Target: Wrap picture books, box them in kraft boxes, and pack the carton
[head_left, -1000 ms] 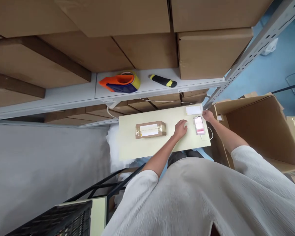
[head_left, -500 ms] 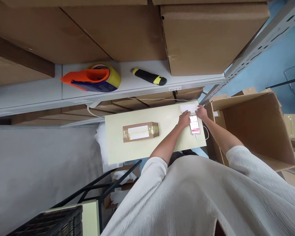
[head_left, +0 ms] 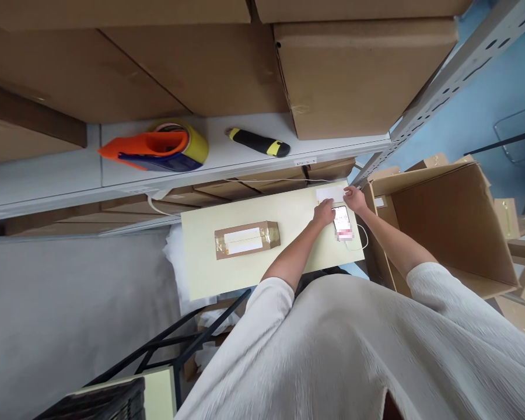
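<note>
Both hands meet at the phone (head_left: 342,221) lying flat at the tabletop's (head_left: 201,262) far right corner: left hand (head_left: 324,212) fingertips touching its edge, right hand (head_left: 355,199) loosely curled at its top; steadying it while tapping lightly seems wise

Pale worktop (head_left: 289,213) carries a taped parcel (head_left: 247,239), a phone (head_left: 342,223) with cable (head_left: 362,238), and a white label (head_left: 330,193).

L hand (head_left: 324,212) moved onto phone (head_left: 342,221).
</note>
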A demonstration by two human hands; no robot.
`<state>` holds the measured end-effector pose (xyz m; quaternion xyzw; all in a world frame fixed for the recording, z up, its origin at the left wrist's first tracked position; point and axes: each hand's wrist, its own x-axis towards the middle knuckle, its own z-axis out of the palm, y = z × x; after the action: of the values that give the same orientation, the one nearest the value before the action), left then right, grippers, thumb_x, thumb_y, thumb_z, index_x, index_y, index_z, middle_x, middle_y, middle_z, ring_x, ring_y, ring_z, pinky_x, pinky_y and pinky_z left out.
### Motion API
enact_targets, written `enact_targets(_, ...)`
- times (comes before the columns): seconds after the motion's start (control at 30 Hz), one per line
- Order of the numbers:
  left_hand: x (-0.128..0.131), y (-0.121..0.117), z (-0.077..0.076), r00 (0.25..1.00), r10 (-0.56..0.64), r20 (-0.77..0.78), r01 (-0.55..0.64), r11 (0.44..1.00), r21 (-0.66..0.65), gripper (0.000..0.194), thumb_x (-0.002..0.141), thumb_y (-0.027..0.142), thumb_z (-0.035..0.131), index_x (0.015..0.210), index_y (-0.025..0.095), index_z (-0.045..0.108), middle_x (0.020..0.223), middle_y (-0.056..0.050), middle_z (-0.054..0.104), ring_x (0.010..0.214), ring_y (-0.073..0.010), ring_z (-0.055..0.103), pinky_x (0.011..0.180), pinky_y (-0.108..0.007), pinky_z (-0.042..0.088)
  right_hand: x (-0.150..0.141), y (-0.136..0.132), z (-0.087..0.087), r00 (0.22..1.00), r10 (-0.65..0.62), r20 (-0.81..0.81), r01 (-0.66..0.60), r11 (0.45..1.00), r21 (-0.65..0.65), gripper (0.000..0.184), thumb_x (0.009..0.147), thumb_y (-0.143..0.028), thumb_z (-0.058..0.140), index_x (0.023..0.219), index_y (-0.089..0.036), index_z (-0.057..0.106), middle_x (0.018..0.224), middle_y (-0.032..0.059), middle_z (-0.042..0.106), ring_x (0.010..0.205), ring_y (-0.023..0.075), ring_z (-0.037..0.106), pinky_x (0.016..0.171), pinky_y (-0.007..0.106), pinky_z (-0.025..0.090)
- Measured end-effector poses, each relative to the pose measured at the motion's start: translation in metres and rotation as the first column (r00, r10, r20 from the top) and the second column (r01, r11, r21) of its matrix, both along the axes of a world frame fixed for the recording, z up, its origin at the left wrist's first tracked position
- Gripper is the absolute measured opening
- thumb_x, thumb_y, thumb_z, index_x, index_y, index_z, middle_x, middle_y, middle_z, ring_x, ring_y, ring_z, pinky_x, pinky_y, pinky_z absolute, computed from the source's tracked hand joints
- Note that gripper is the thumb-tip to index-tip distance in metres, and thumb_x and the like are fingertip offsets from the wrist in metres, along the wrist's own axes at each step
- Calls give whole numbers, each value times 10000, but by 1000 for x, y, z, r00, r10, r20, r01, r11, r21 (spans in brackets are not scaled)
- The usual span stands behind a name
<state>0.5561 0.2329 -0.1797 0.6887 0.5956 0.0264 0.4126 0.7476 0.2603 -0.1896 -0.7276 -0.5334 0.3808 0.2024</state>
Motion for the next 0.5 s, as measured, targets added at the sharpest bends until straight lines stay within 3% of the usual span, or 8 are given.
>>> enact_targets(0.17, 11, 16, 8, 956, 183, 228, -199, 979, 52, 335, 986, 120, 697, 1297, 237, 741, 1373, -111, 761, 1252, -287, 734, 1085, -397, 568, -4, 1, 6, 978, 46, -205, -41, 999, 28, 468, 704, -209, 679, 1167, -229, 742, 894, 22, 766, 880, 259, 734, 932, 439, 646)
enact_targets(0.33, 12, 23, 14, 840, 392, 376, -403, 914, -52, 278, 913, 76, 766, 1145, 229, 755, 1108, -47, 794, 915, -198, 761, 943, -343, 602, -11, 4, 11, 897, 38, -440, -35, 999, 14, 431, 692, -216, 754, 1120, -242, 724, 861, 22, 781, 857, 250, 757, 858, 413, 657)
enact_targets(0.5, 5, 20, 17, 753, 497, 430, -491, 861, -136, 304, 859, 25, 759, 1077, 237, 753, 983, -17, 773, 835, -161, 740, 920, -324, 610, -16, 5, 12, 865, 8, -502, -5, 1000, 7, 381, 687, -219, 752, 1067, -237, 726, 879, 42, 798, 898, 266, 789, 863, 413, 659)
